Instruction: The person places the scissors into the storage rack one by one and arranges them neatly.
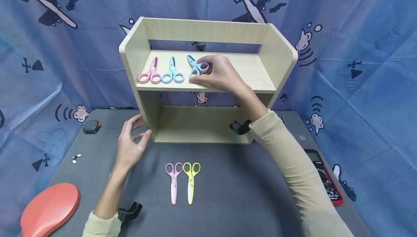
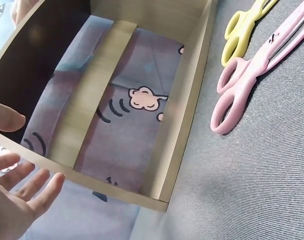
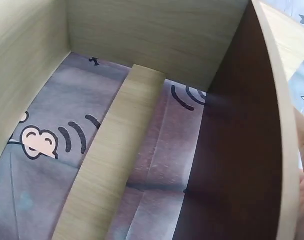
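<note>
Both hands are up at the wooden shelf unit (image 1: 208, 81), so starting nearest. Left hand (image 1: 130, 146) is spread, fingers relaxed, sitting right at the bottom left corner of the unit; fingertips look like they're touching the side panel, though I can't say for sure. It isn't holding anything. Just beside it on the grey worktop (image 1: 228, 193) lie a pink pair of scissors (image 1: 173, 181) and a yellow-green pair (image 1: 191, 180), side by side, handles toward the shelf unit, blades toward the person.

Around the worktop edges: a salmon-coloured oval thing (image 1: 49, 208) at the near left corner (brush or paddle, can't tell), a small dark tape measure (image 1: 91, 126) with an orange button further back on the left, and a red-edged multimeter (image 1: 325, 175) on the right, partly behind the sleeve.

Right hand (image 1: 218, 74) reaches onto the upper shelf, fingers curled around the handles of a blue pair of scissors (image 1: 196, 66), which lie on the shelf with blades pointing to the back. To their left on the same shelf sit a light blue pair (image 1: 172, 72) and another pink pair (image 1: 150, 72), all in a row. Behind everything hangs a blue airplane-print cloth (image 1: 358, 48).
</note>
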{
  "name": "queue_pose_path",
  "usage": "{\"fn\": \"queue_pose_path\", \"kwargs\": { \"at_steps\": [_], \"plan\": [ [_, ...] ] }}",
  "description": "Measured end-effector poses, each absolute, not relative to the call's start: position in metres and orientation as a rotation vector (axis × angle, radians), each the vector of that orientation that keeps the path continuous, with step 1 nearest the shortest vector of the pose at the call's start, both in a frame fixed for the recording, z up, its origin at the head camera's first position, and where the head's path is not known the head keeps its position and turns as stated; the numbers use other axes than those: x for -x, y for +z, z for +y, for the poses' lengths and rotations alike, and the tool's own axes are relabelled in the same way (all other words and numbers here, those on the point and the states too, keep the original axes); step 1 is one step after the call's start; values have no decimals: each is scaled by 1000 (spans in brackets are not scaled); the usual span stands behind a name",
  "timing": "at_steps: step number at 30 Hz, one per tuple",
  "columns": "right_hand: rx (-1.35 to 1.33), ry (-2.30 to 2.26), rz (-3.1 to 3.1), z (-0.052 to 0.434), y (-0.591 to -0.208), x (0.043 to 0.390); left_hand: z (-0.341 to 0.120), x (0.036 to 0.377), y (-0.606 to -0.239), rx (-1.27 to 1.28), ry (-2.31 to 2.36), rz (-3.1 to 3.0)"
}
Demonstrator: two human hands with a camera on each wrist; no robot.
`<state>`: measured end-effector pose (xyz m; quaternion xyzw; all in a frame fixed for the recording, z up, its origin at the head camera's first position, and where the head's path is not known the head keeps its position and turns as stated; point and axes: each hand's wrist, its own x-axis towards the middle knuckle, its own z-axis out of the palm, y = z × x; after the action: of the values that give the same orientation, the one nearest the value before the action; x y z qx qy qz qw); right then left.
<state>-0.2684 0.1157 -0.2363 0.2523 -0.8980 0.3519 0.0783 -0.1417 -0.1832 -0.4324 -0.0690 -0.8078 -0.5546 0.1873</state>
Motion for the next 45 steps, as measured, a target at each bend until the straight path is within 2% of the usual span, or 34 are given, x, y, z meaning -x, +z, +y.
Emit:
{"fn": "queue_pose_path", "kwargs": {
  "at_steps": [22,28,37,45],
  "plan": [
    [-658,883,-2678,103,-248,262,-184,141,-432,190,-1552,-2272],
    [-661,990,-2673,108,-247,254,-184,141,-433,181,-1556,-2273],
    [-789,1145,-2483,125,-264,206,-184,141,-434,194,-1558,-2269],
    [-1026,1133,-2478,133,-326,159,-184,144,-435,199,-1565,-2259]
  ]
}}
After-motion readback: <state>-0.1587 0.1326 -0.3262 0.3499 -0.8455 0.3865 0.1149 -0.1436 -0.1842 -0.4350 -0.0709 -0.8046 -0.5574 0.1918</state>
